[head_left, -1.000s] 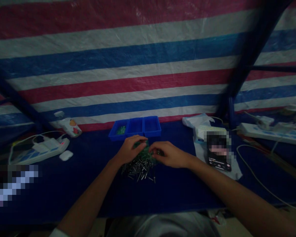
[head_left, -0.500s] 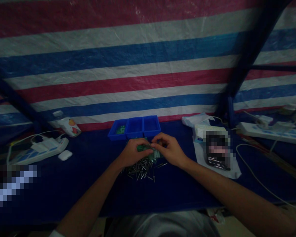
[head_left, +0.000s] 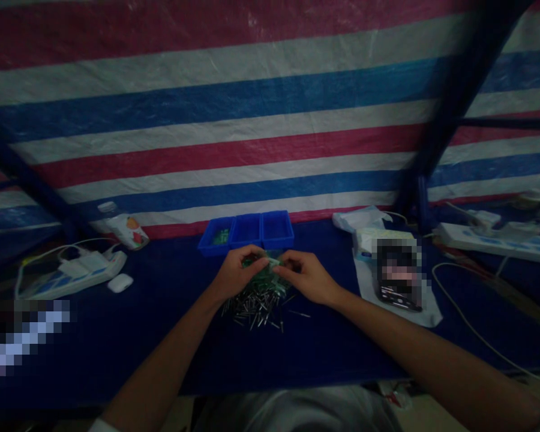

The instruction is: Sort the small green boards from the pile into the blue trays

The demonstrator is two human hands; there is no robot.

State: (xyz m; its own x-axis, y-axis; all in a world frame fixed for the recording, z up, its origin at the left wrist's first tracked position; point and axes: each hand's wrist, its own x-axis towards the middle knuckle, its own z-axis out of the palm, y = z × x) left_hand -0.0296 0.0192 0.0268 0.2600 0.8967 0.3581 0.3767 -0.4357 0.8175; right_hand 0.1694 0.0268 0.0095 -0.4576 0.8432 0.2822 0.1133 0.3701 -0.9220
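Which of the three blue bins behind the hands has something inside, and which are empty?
Only the left bin shows green pieces inside. The middle bin and the right bin look empty, showing only plain blue floor, though the picture is dim.

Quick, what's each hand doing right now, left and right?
Left hand: closed on the small green boards, above the metal pins.
Right hand: fingers pinched at the same green boards; exact grip cannot be told.

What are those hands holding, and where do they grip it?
Both the left hand and right hand pinch small green boards at the ends, above the pins. The exact finger placement is too dim to tell.
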